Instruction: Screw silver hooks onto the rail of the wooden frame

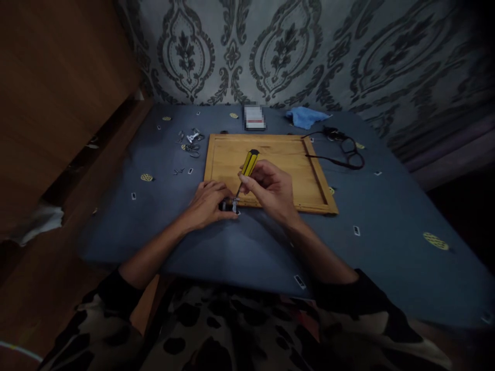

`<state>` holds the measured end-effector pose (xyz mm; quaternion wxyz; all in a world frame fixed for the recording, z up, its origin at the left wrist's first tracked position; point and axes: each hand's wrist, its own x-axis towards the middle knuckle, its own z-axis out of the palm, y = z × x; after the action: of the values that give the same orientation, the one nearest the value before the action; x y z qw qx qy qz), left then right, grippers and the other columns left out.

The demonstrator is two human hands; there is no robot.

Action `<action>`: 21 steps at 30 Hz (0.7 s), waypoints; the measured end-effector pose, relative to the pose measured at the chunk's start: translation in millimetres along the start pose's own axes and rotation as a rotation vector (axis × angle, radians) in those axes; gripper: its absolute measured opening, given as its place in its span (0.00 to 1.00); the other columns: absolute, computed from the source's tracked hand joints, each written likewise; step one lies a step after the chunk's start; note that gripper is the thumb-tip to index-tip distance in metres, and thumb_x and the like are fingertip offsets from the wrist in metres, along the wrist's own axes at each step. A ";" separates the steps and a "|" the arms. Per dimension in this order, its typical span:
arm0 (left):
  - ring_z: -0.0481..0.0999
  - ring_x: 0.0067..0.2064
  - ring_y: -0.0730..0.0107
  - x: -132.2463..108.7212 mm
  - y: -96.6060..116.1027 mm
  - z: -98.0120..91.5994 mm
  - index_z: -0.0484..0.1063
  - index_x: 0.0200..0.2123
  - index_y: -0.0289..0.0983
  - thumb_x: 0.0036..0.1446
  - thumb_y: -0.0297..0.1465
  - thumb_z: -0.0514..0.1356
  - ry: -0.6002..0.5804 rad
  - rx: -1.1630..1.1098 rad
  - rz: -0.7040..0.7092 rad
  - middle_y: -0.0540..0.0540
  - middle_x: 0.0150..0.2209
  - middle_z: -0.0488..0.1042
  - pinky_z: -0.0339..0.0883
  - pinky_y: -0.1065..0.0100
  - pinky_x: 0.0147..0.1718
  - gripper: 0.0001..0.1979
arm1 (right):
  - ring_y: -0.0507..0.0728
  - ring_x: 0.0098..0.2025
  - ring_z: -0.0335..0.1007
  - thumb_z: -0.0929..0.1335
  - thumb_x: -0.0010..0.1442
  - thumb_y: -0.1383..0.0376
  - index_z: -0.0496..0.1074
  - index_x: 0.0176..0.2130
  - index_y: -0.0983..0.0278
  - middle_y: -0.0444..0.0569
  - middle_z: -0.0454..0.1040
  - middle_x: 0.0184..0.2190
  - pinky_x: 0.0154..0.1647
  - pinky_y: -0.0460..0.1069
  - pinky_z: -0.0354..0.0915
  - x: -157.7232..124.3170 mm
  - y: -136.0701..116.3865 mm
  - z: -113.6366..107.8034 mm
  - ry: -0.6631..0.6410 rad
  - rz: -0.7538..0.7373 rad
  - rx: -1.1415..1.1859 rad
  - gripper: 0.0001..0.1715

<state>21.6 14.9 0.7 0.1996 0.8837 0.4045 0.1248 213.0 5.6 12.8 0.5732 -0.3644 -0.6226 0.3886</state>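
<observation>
Working a slim screwdriver down to a small metal fitting, the person has both hands together at the near edge of a framed wooden panel. The fitting sits at that edge, left of its middle, with the left hand nearer to it: the fitting lies just beside that hand's thumb and fingertips, on their right. From the right hand it lies down and to the left. The screwdriver's long axis is tilted, its yellow and black handle up and to the right, its shaft slanting down to the left so that the tip meets the fitting or stops just beside it; contact is too small to tell. The panel's own long axis runs left to right.

The right hand holds the handle between thumb and fingers. The left hand is curved around the fitting, thumb on the near side and fingers by the panel; whether it pinches the piece firmly I cannot tell.

Further out on the patterned table, loose metal parts and a few screws lie left of the panel. A blurred box and a crumpled blue cloth are beyond it, and glasses lie at its right, one arm reaching over the frame.
</observation>
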 end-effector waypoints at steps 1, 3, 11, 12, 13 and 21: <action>0.73 0.56 0.49 -0.1 0.2 -0.3 0.78 0.49 0.38 0.57 0.46 0.72 -0.001 -0.006 0.000 0.42 0.51 0.78 0.61 0.52 0.58 0.23 | 0.51 0.25 0.74 0.79 0.59 0.51 0.74 0.39 0.60 0.40 0.76 0.27 0.29 0.48 0.73 -0.1 -0.3 -1.4 0.019 -0.016 -0.004 0.19; 0.74 0.55 0.51 -0.1 0.5 -1.0 0.78 0.49 0.39 0.57 0.46 0.72 -0.003 -0.018 0.004 0.43 0.49 0.78 0.60 0.52 0.58 0.22 | 0.51 0.25 0.74 0.78 0.59 0.52 0.74 0.39 0.59 0.40 0.75 0.27 0.28 0.47 0.73 -0.6 -0.4 -4.0 0.040 -0.030 -0.016 0.18; 0.73 0.54 0.52 -1.3 0.1 -1.5 0.78 0.49 0.38 0.57 0.46 0.72 0.009 -0.031 0.021 0.43 0.49 0.77 0.60 0.53 0.58 0.23 | 0.50 0.26 0.75 0.78 0.60 0.50 0.73 0.38 0.60 0.41 0.75 0.29 0.29 0.47 0.73 -5.2 0.0 -5.9 0.044 0.009 -0.020 0.19; 0.73 0.54 0.52 -1.3 0.1 -1.3 0.77 0.49 0.38 0.57 0.46 0.72 0.008 -0.033 0.021 0.43 0.50 0.77 0.60 0.53 0.58 0.23 | 0.51 0.26 0.75 0.78 0.60 0.50 0.73 0.38 0.60 0.41 0.75 0.29 0.29 0.47 0.73 -5.6 -0.2 -5.6 0.045 0.010 -0.021 0.19; 0.73 0.54 0.52 -1.3 0.0 -1.0 0.77 0.49 0.38 0.57 0.46 0.72 0.008 -0.034 0.021 0.43 0.50 0.77 0.60 0.53 0.58 0.23 | 0.51 0.26 0.75 0.78 0.60 0.50 0.73 0.37 0.60 0.40 0.75 0.29 0.29 0.47 0.73 -6.0 -0.2 -5.3 0.048 0.010 -0.021 0.20; 0.73 0.54 0.52 -1.4 -2.8 2.8 0.77 0.48 0.39 0.58 0.45 0.72 0.031 -0.017 0.049 0.44 0.49 0.78 0.60 0.54 0.57 0.22 | 0.51 0.26 0.75 0.78 0.59 0.49 0.73 0.37 0.59 0.41 0.75 0.29 0.29 0.48 0.74 -7.3 1.8 -4.3 0.054 0.030 -0.032 0.20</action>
<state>19.9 14.8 -3.1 0.1979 0.8896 0.3847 0.1466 217.9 0.1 8.2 0.5779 -0.3931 -0.6075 0.3774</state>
